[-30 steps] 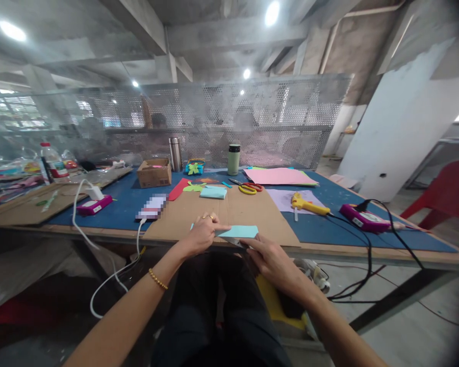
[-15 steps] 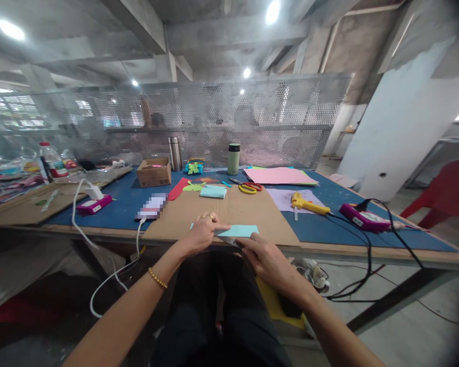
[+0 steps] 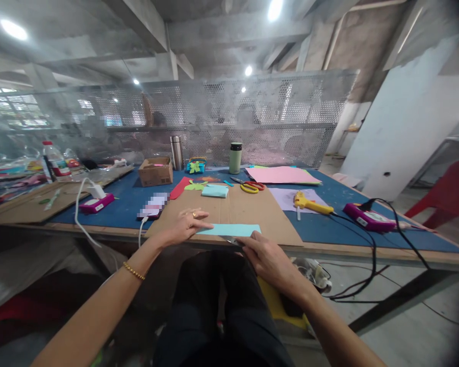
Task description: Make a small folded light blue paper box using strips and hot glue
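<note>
A light blue strip [image 3: 235,230] lies flat along the front edge of a brown cardboard sheet [image 3: 268,216]. My left hand [image 3: 183,226] rests at the strip's left end, fingers stretched out and fingertips touching it. Close to the strip's right end, my right hand [image 3: 265,255] is closed around a tool with a pointed metal blade [image 3: 230,239]. The blade points left along the strip's near edge; my fingers hide the handle, so its exact kind cannot be made out. Beyond the strip sits a folded light blue piece [image 3: 214,191].
Red and yellow-handled scissors [image 3: 252,187] lie behind the cardboard. To the right are a yellow glue gun [image 3: 311,205] and a purple power strip [image 3: 369,218] with cables. A phone [image 3: 153,205], a small box [image 3: 155,172] and a green bottle [image 3: 235,158] stand or lie around.
My left hand has slid left along the strip, uncovering more of it. My right hand and the blade stay nearly in place.
</note>
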`<state>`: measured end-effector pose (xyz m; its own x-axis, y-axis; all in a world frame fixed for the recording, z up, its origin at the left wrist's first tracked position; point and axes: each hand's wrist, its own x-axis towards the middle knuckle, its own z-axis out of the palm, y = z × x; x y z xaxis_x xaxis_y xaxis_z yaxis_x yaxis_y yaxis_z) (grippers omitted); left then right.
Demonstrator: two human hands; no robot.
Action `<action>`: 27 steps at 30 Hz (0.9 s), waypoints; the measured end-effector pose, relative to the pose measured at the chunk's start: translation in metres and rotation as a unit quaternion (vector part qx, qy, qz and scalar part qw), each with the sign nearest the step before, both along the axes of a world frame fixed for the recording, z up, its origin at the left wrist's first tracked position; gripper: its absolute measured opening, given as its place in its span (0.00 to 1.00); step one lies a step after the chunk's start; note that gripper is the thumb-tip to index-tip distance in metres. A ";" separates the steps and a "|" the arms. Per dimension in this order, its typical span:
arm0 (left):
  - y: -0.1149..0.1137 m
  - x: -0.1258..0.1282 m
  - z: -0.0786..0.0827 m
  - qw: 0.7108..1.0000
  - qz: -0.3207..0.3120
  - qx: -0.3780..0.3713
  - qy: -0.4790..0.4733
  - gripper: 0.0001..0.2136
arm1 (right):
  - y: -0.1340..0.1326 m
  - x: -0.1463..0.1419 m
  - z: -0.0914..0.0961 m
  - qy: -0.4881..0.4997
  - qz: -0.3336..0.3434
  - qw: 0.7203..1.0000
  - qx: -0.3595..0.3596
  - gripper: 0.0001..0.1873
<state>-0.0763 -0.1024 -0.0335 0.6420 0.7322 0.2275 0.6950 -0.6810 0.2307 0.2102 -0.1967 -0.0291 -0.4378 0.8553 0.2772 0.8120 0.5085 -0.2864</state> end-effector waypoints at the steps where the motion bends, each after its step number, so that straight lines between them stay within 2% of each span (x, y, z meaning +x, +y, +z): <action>1: 0.001 0.001 -0.001 1.000 -0.003 -0.003 -0.002 0.17 | 0.001 -0.001 -0.001 0.000 0.001 1.000 0.002 0.19; 11: 0.000 0.004 0.004 0.999 -0.005 -0.030 -0.011 0.17 | -0.001 0.004 0.003 0.030 0.026 0.999 -0.007 0.20; 18: -0.001 0.004 0.004 0.999 -0.007 -0.037 -0.017 0.17 | 0.004 -0.005 -0.004 0.019 0.009 1.000 0.007 0.18; 24: -0.001 0.004 0.005 0.999 -0.008 -0.044 -0.021 0.17 | 0.002 -0.003 -0.002 0.046 0.050 0.998 -0.009 0.19; 27: 0.000 0.003 0.004 0.999 -0.010 -0.045 -0.024 0.17 | -0.001 -0.003 0.001 0.050 0.048 0.997 -0.019 0.19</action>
